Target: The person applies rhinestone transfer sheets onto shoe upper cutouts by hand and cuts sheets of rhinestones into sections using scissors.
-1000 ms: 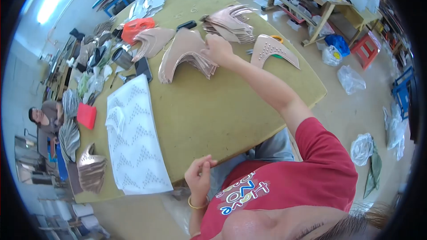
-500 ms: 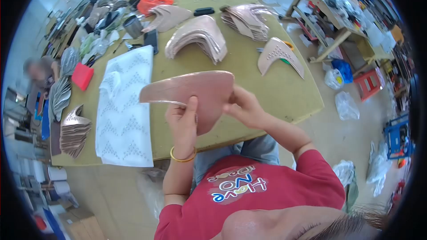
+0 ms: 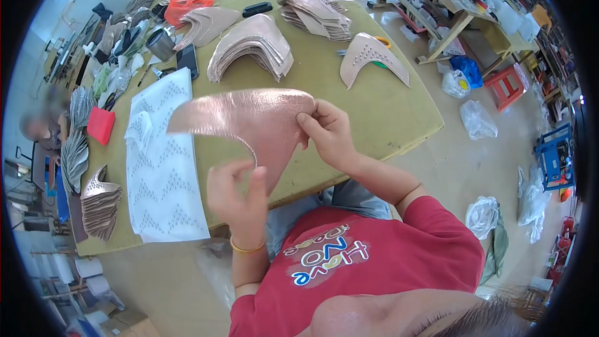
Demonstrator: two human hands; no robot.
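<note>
A curved rose-gold piece (image 3: pixel 259 115), shiny like leather and shaped like a shoe upper, is held up over the front of the table. My right hand (image 3: pixel 327 134) pinches its right edge, thumb on the near face. Just below the inner curve is my left hand (image 3: pixel 240 196), somewhat blurred, its thumb and fingers apart; the thumb overlaps the piece's lower part. Left of the piece lies a white sheet (image 3: pixel 165 193) with rows of small studs in zigzag patterns. Behind it stands a pile of similar rose-gold pieces (image 3: pixel 253 43).
More piles (image 3: pixel 318 15) lie at the back, beside a studded piece (image 3: pixel 374 59) resting on orange-handled scissors (image 3: pixel 382 42). A phone (image 3: pixel 186 61), a metal cup (image 3: pixel 160 44) and a red pouch (image 3: pixel 100 126) are on the left. Another person (image 3: pixel 47 128) sits at far left.
My left hand has let go of the piece's inner edge and dropped slightly. The piece has tilted and shifted left, with my right hand now gripping its upper right edge. The camera view has also shifted.
</note>
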